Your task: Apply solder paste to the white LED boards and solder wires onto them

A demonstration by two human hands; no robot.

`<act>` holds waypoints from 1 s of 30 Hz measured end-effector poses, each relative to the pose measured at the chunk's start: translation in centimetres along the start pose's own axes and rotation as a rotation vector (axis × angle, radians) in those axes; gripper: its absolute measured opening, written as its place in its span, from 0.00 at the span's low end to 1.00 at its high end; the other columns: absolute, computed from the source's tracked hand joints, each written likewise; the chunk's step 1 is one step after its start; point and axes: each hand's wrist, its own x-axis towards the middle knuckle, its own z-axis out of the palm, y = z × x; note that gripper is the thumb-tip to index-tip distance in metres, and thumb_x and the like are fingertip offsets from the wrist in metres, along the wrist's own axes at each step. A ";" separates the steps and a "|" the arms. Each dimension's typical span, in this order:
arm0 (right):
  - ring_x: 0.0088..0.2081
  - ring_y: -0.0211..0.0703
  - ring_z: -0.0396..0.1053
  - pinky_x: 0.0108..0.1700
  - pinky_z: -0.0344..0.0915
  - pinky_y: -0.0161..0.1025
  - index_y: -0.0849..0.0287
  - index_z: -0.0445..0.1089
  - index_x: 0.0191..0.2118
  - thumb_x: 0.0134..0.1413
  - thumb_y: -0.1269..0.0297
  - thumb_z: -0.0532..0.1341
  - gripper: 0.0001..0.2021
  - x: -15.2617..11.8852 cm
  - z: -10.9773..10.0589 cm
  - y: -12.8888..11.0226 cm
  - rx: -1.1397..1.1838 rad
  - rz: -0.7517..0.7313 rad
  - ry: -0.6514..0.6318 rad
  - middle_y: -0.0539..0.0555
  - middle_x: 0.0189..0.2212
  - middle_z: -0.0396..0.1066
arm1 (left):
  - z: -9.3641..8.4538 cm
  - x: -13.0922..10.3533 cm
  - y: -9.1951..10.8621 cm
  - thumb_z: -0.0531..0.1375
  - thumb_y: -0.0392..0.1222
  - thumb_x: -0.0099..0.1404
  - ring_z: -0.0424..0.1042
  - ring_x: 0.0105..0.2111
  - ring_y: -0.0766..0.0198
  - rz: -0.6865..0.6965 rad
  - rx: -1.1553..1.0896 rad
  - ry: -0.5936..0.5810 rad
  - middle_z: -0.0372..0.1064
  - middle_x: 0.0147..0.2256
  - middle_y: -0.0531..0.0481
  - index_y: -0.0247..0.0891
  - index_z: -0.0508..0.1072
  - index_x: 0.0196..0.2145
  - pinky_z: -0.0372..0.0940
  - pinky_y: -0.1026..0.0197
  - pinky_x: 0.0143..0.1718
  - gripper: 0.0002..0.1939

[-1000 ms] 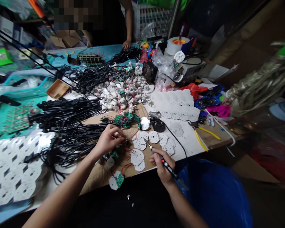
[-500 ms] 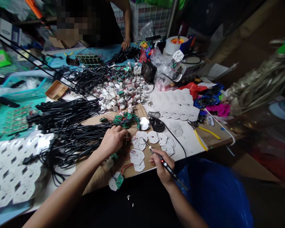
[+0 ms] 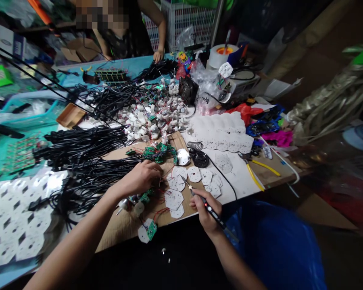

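My right hand (image 3: 206,209) is closed round a soldering iron (image 3: 211,210) with a small red light. The iron's tip points up and left, over the white perforated plates (image 3: 179,173) on the cardboard. Curled downward, the fingers of my left hand (image 3: 143,176) are closed beside the black cables; whatever is between them is hidden. Thin red wires (image 3: 163,194) run from near that hand to the plates. Just beyond it lie several green circuit boards (image 3: 151,151). A plate with a green board (image 3: 151,229) attached sits at the table's front edge.
Bundles of black cables (image 3: 84,141) fill the left side. White parts with wires (image 3: 154,121) are heaped behind. Yellow-handled pliers (image 3: 261,171) lie at right, and a coiled spring holder (image 3: 195,145) stands mid-table. Across the table is another person's hand (image 3: 159,55). A blue bag (image 3: 278,241) hangs below right.
My left hand has shifted slightly left, its fingers still curled. White and green parts beneath its wrist have come into view. My right hand and the iron stay nearly still. The person opposite has moved.
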 end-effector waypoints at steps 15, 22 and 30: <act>0.23 0.39 0.77 0.28 0.76 0.34 0.57 0.76 0.44 0.63 0.64 0.59 0.09 0.0 0.0 -0.1 -0.021 0.014 -0.004 0.49 0.24 0.77 | -1.5 -2.9 1.5 0.58 0.31 0.65 0.65 0.43 0.57 0.011 -0.004 0.039 0.72 0.44 0.46 0.45 0.82 0.34 0.64 0.55 0.44 0.13; 0.23 0.39 0.77 0.27 0.75 0.33 0.57 0.76 0.44 0.63 0.64 0.59 0.09 0.0 0.0 -0.1 -0.039 0.002 -0.005 0.49 0.24 0.77 | -0.1 -2.7 1.0 0.58 0.35 0.68 0.65 0.38 0.60 0.040 -0.017 0.106 0.72 0.37 0.47 0.44 0.82 0.32 0.62 0.59 0.38 0.13; 0.23 0.39 0.76 0.27 0.75 0.33 0.57 0.76 0.44 0.64 0.63 0.58 0.10 0.0 0.0 0.0 -0.007 -0.015 0.020 0.49 0.24 0.77 | 0.4 -1.9 0.5 0.64 0.47 0.63 0.74 0.35 0.62 -0.283 -0.609 0.496 0.76 0.35 0.47 0.39 0.79 0.33 0.69 0.62 0.38 0.09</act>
